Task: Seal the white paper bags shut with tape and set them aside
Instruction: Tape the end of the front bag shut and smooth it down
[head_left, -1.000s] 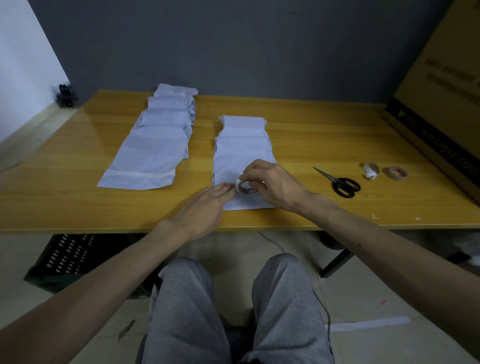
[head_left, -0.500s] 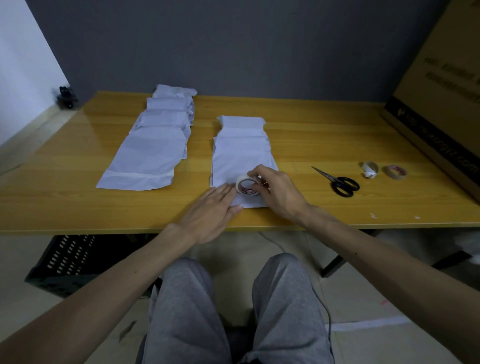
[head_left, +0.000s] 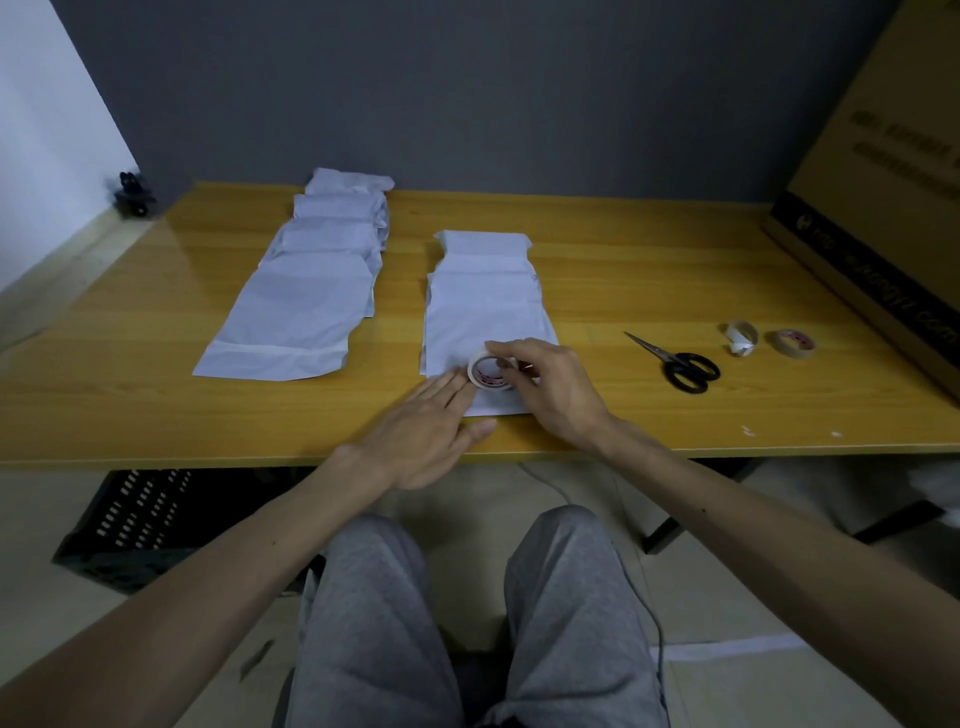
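One flat white paper bag lies nearest me at the front edge of the yellow wooden surface. My left hand presses flat with straight fingers, pinning it. My right hand grips the small white tape roll on it, probably drawing a strip.

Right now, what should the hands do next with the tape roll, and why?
Probably draw the tape roll rightward along the near end of the white bag to lay a strip. The right hand grips the roll on that bag, and the left hand lies flat beside it, pressing the bag down.
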